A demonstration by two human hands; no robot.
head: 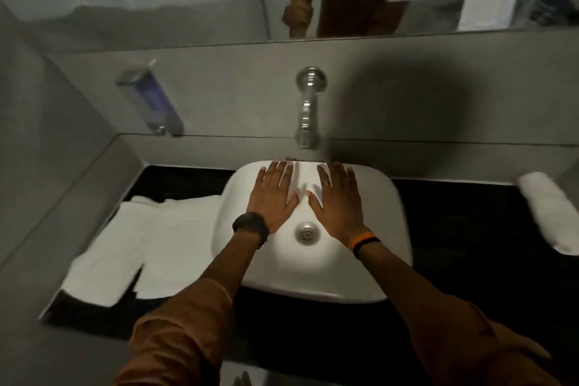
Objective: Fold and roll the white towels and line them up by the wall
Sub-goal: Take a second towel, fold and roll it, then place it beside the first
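Note:
My left hand (274,194) and my right hand (336,197) hover side by side over the white basin (369,279), palms down, fingers spread, holding nothing. Flat white towels (150,238) lie spread on the dark counter left of the basin, overlapping one another. One rolled white towel (548,213) lies on the counter at the far right, close to the wall. The view is blurred by motion.
A chrome tap (308,106) juts from the grey wall above the basin. A soap dispenser (150,100) hangs on the wall at the left. A mirror strip (407,12) runs along the top. The dark counter (454,229) extends right of the basin.

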